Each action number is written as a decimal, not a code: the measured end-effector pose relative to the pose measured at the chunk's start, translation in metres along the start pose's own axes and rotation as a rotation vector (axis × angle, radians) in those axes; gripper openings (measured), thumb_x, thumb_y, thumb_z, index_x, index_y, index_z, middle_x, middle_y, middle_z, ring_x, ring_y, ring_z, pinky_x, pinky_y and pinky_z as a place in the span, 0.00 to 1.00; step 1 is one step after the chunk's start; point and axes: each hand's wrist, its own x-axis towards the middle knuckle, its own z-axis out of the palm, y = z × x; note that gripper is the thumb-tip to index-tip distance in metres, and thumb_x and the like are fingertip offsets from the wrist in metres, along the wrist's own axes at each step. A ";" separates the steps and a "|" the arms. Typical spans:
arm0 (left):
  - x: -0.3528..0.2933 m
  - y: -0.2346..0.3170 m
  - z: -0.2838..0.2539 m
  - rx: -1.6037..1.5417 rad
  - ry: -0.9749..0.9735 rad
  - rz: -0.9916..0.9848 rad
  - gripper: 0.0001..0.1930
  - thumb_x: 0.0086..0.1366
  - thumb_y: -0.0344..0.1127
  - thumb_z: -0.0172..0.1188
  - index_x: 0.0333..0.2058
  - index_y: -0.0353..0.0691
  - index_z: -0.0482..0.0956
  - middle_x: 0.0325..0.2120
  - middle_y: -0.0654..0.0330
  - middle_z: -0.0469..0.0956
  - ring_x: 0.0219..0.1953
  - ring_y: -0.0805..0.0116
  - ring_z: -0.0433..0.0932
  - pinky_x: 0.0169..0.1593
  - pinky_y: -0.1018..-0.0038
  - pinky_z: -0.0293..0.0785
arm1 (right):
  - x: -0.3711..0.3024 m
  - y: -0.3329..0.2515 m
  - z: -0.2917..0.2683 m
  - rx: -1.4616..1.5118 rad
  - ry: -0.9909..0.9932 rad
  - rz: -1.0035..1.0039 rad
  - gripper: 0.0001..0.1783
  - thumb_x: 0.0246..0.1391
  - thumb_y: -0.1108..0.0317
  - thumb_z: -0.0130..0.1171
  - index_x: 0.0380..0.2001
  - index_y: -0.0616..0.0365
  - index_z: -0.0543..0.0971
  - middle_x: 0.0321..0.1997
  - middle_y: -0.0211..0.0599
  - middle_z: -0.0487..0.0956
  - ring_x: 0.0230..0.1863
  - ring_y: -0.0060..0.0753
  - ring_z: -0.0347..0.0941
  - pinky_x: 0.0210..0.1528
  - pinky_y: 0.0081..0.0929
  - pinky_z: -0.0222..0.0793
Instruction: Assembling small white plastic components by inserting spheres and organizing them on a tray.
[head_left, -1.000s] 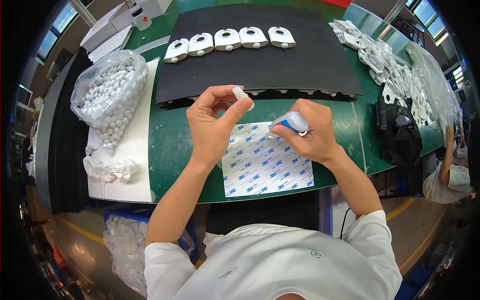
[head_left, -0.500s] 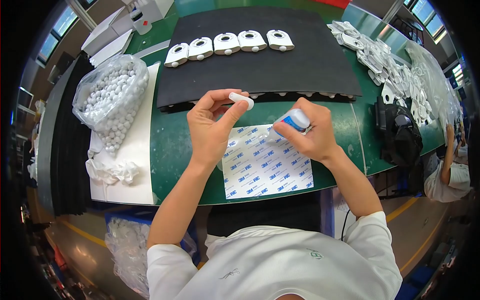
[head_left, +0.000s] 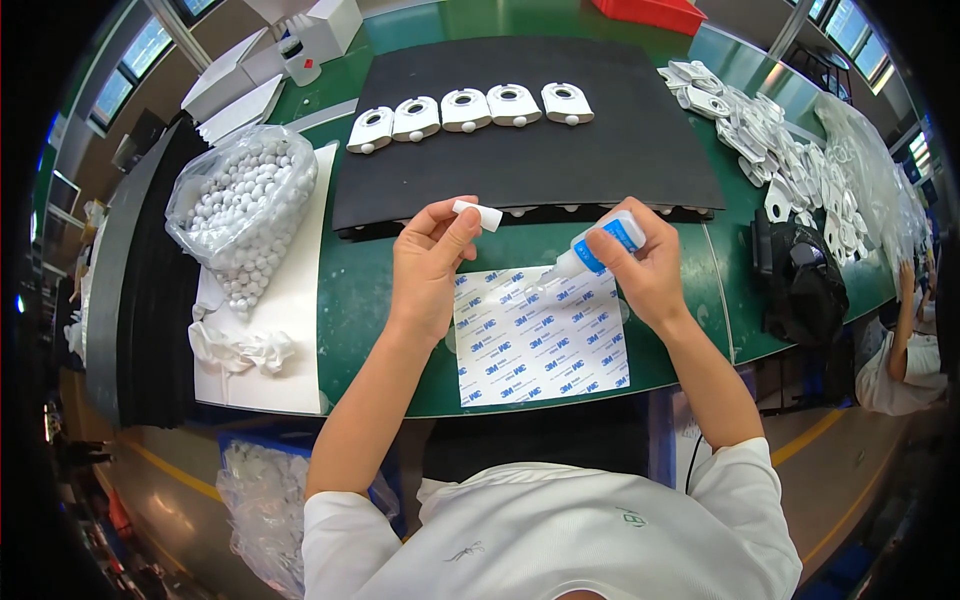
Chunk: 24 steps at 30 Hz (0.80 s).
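Between the thumb and fingers of my left hand (head_left: 432, 262) is a small white plastic part (head_left: 480, 215), seen side-on. My right hand (head_left: 645, 262) grips a small glue bottle (head_left: 610, 245) with a blue label, tilted so its clear nozzle points down and left. The nozzle stays apart from the white part. Under both hands lies a white backing sheet (head_left: 540, 350) with blue print, on the green table. Beyond them, a row of several white flat housings (head_left: 465, 111), each with a round hole and a small ball at its near edge, rests on a black foam board (head_left: 530, 160).
At left, a clear bag of white balls (head_left: 240, 200) stands on a white board (head_left: 300, 370) near a crumpled white cloth (head_left: 240, 350). Right: a heap of white housings (head_left: 770, 140) and a black bag (head_left: 800, 270). A red tray (head_left: 650, 14) is at the back; another person's arm (head_left: 905, 320) shows far right.
The white part has turned from upright-slanted to lying more level in my left hand. The bottle has tipped further, showing more of its label. The whole view has shifted slightly.
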 end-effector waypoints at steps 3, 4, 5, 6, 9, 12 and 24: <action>0.001 0.000 0.000 0.017 0.002 -0.010 0.13 0.57 0.36 0.65 0.40 0.38 0.78 0.27 0.67 0.76 0.26 0.81 0.66 0.32 0.85 0.62 | -0.001 -0.008 0.003 -0.084 -0.020 -0.009 0.13 0.47 0.61 0.65 0.23 0.56 0.73 0.21 0.26 0.73 0.23 0.12 0.66 0.25 0.14 0.59; 0.001 0.000 0.000 0.016 0.003 -0.013 0.13 0.57 0.36 0.65 0.40 0.38 0.78 0.27 0.67 0.76 0.26 0.81 0.66 0.32 0.85 0.62 | -0.001 -0.009 0.004 -0.125 -0.033 -0.018 0.14 0.45 0.63 0.67 0.22 0.57 0.72 0.20 0.26 0.73 0.22 0.13 0.66 0.25 0.14 0.59; 0.001 0.000 0.001 0.027 0.002 -0.003 0.13 0.57 0.36 0.65 0.40 0.38 0.78 0.27 0.67 0.76 0.26 0.81 0.66 0.32 0.85 0.62 | -0.001 -0.008 0.005 -0.125 -0.035 -0.014 0.14 0.45 0.63 0.67 0.22 0.57 0.72 0.20 0.26 0.73 0.22 0.13 0.66 0.25 0.14 0.59; 0.001 0.001 0.001 0.038 0.002 0.007 0.13 0.57 0.36 0.65 0.40 0.37 0.78 0.27 0.67 0.76 0.26 0.81 0.66 0.32 0.85 0.62 | -0.001 -0.008 0.007 -0.143 -0.029 -0.034 0.14 0.44 0.63 0.67 0.21 0.57 0.72 0.19 0.26 0.72 0.21 0.13 0.66 0.24 0.14 0.59; 0.002 0.000 0.000 0.043 0.002 0.017 0.13 0.57 0.35 0.65 0.39 0.37 0.79 0.27 0.67 0.76 0.26 0.81 0.66 0.32 0.84 0.62 | -0.002 -0.004 0.008 -0.196 -0.039 -0.070 0.14 0.43 0.64 0.68 0.21 0.57 0.72 0.18 0.27 0.72 0.20 0.14 0.66 0.23 0.15 0.59; 0.001 -0.002 0.000 0.054 -0.020 0.033 0.12 0.57 0.35 0.66 0.38 0.37 0.79 0.27 0.67 0.76 0.27 0.81 0.66 0.32 0.84 0.62 | -0.003 -0.002 0.008 -0.258 -0.062 -0.098 0.14 0.43 0.65 0.68 0.21 0.57 0.72 0.18 0.28 0.73 0.20 0.15 0.66 0.22 0.16 0.59; 0.000 -0.002 -0.001 0.122 -0.047 0.065 0.12 0.55 0.36 0.67 0.37 0.38 0.80 0.29 0.65 0.79 0.30 0.82 0.70 0.33 0.83 0.64 | -0.002 0.002 0.010 -0.302 -0.074 -0.149 0.15 0.47 0.63 0.66 0.22 0.58 0.70 0.18 0.30 0.73 0.20 0.16 0.67 0.21 0.15 0.59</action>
